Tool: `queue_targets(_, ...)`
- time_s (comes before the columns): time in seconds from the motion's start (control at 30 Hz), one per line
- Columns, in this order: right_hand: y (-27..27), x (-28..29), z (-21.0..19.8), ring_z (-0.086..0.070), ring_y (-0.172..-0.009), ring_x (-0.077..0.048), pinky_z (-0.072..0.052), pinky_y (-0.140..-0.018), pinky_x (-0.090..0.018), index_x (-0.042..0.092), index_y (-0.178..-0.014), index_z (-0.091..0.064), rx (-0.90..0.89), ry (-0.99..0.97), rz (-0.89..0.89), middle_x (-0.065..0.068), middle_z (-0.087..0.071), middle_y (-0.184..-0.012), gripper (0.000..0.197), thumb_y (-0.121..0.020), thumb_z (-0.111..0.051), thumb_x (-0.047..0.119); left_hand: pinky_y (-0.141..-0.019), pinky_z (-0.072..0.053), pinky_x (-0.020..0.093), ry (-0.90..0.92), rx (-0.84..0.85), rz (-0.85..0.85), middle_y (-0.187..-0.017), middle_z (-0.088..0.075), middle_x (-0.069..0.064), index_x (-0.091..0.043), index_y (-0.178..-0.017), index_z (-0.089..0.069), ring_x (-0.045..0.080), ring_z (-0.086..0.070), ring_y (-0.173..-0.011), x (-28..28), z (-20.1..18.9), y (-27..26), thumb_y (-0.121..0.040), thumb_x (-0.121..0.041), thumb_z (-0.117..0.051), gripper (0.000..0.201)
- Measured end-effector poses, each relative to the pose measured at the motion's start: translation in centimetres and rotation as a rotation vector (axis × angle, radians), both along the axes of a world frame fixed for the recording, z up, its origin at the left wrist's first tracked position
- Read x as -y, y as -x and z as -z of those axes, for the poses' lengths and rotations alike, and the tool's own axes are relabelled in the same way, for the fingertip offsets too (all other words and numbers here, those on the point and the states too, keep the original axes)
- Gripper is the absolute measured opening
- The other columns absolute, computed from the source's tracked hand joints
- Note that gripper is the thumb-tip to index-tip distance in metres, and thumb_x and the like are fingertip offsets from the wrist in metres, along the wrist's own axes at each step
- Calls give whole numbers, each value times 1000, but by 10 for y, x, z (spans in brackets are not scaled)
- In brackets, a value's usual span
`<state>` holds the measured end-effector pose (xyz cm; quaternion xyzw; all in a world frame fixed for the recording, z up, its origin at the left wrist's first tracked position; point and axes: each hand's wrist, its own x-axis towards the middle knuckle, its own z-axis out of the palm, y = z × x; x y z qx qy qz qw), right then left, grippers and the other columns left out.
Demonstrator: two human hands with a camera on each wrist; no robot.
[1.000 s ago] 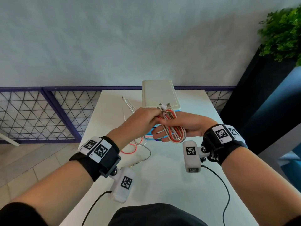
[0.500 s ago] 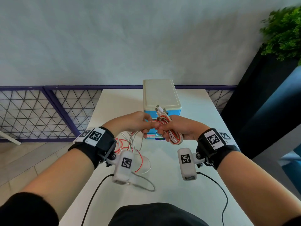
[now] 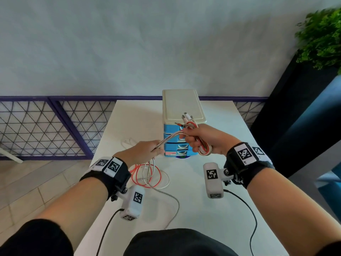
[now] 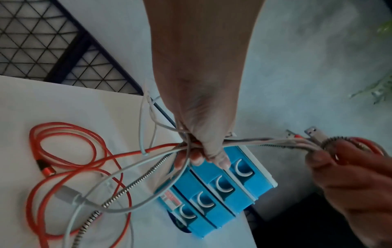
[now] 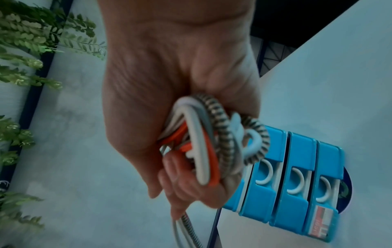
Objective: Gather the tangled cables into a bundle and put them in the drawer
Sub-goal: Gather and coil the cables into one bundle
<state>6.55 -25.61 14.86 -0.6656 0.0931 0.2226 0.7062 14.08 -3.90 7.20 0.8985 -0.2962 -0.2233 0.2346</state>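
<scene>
Right hand: the right hand (image 3: 203,139) was closed in a fist around a coiled bundle of cables (image 5: 203,147), white, orange and braided loops packed against the palm, held above the surface just in front of the drawer unit (image 3: 181,126).
Plug ends: several connector ends (image 3: 186,118) stuck up out of the far side of that fist, over the unit's cream lid.
Left hand: the left hand (image 3: 142,151) sat to the left of the right and a little nearer, thumb and fingers (image 4: 214,157) pinched around the strands that ran across to the right hand.
Span between hands: a short, nearly straight run of white, orange and braided cable (image 4: 265,141) bridged the two hands.
Loose cables: below and near the left hand, the uncoiled lengths (image 3: 147,174) lay in loops on the white surface (image 3: 212,209); one braided cable (image 3: 173,198) trailed toward the near edge.
Orange cable: its loops (image 4: 70,151) lay on the surface to the left, one plug end resting flat.
Drawer unit: a small stack of blue drawers with white curved handles (image 5: 295,182) stood at the far middle of the surface; all drawers looked closed.
Surroundings: a grey wall (image 3: 129,43), a purple lattice rail (image 3: 46,126) at far left, and a green plant (image 3: 321,37) at far right.
</scene>
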Motion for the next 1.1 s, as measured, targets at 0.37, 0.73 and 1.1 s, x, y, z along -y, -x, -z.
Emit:
queue_targets(0.37, -10, 10, 13, -40, -47, -10, -42, -49, -22, 8, -89, -51, 221, 409, 107, -1, -43, -62, 18, -101, -45, 22, -76, -37, 33, 405, -391, 35, -68, -50, -5, -15, -89, -51, 15, -60, -76, 7, -40, 12, -103, -35, -24, 37)
queue_targets(0.73, -20, -4, 27, -43, -52, -10, -46, -55, -24, 16, -83, -46, 210, 149, 273, 4, -40, -64, 46, -92, -42, 61, -55, -42, 37, 325, 295, -134, -60, -54, -6, -20, -80, -50, 15, -54, -58, 35, -53, 33, -99, -37, -38, 28)
queue_targets(1.1, -12, -21, 12, -56, -82, -26, -46, -86, -37, 9, -95, -59, 69, -212, 203, -13, -58, -85, 71, -68, -50, 75, -44, -21, 24, 32, 704, -23, -75, -49, -7, -22, -117, -43, 17, -43, -61, 64, -70, 63, -99, -40, -34, 27)
